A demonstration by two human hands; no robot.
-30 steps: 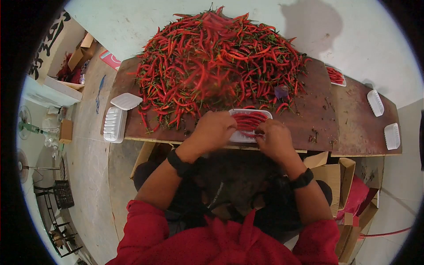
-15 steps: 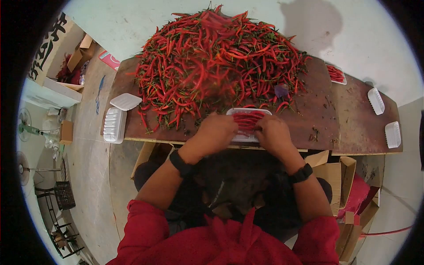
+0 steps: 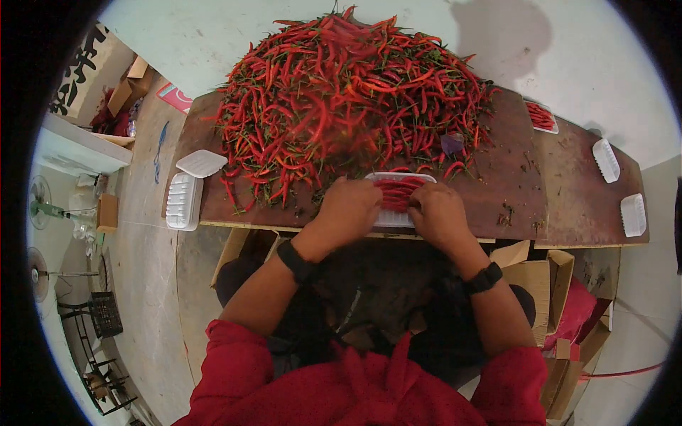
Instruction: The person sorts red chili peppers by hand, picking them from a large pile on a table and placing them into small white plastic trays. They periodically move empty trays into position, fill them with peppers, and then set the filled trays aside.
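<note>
A white foam tray (image 3: 394, 220) lies near the table's front edge, holding a row of red chilli peppers (image 3: 398, 192) laid crosswise. My left hand (image 3: 348, 209) is closed at the tray's left side, its fingertips on the ends of the chillies. At the right side my right hand (image 3: 438, 213) is closed too, thumb and fingers pinching the other chilli ends. The fingers partly cover both ends of the row. Just behind the tray rises a large heap of red chillies with green stems (image 3: 341, 99).
Stacked white trays (image 3: 185, 202) stand at the table's left edge, a loose tray (image 3: 202, 163) beside them. Farther right are a filled tray (image 3: 541, 117) and two white trays (image 3: 606, 160). A purple scrap (image 3: 452, 144) lies by the heap. Cardboard boxes (image 3: 529, 284) sit below the table.
Both hands stay at the tray with only slight finger shifts. The chillies in the tray have moved very little.
</note>
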